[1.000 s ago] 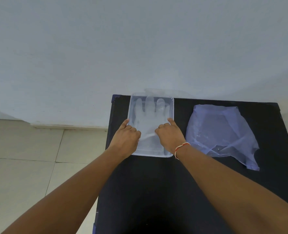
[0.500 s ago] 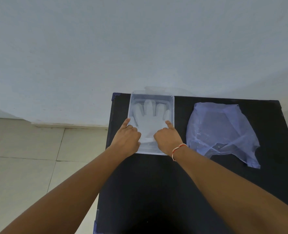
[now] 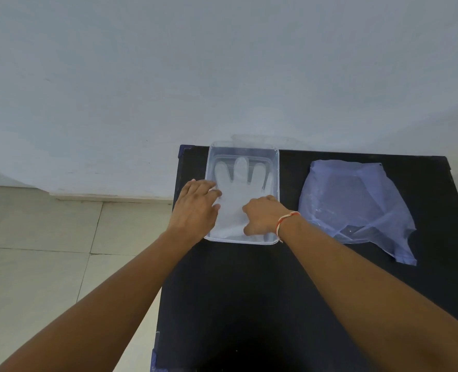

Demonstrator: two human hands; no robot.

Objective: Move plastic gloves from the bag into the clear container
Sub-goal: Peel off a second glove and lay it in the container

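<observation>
Clear container [image 3: 275, 167], far left of black table [image 3: 249, 304]: holds one plastic glove [image 3: 238, 191] lying flat, fingers pointing away. Left hand [image 3: 197, 208]: open, palm down over container's left rim, fingers touching glove. Right hand [image 3: 262, 217]: loosely curled, fingertips pressing glove's cuff; grasps nothing. Bag [image 3: 356, 205]: flat, right of container, apart.

bare black table [image 3: 249, 304] lies open between clear container [image 3: 275, 167] and bag [image 3: 356, 205]; wall [image 3: 222, 76] blocks behind.
</observation>
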